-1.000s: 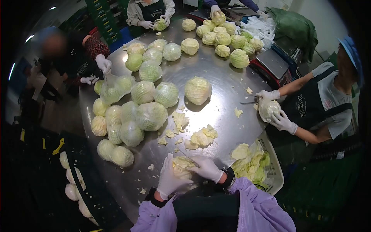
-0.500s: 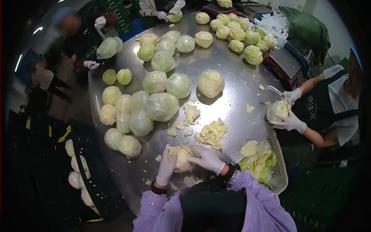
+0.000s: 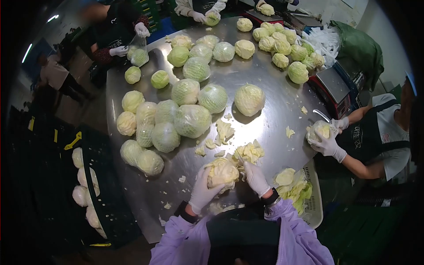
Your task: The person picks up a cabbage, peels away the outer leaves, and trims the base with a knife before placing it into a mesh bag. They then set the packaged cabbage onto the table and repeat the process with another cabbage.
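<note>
Both my forearms come up from the near edge of the steel table (image 3: 269, 132), in lilac sleeves, with the wrists bent inward. My gloved left hand (image 3: 203, 191) curls around the lower left side of the cabbage (image 3: 222, 172), gripping it where it rests on the table just in front of me. My gloved right hand (image 3: 255, 177) stands just right of the cabbage, fingers stretched up toward the heap of leaf trimmings (image 3: 250, 152). Whether it grips anything I cannot tell.
</note>
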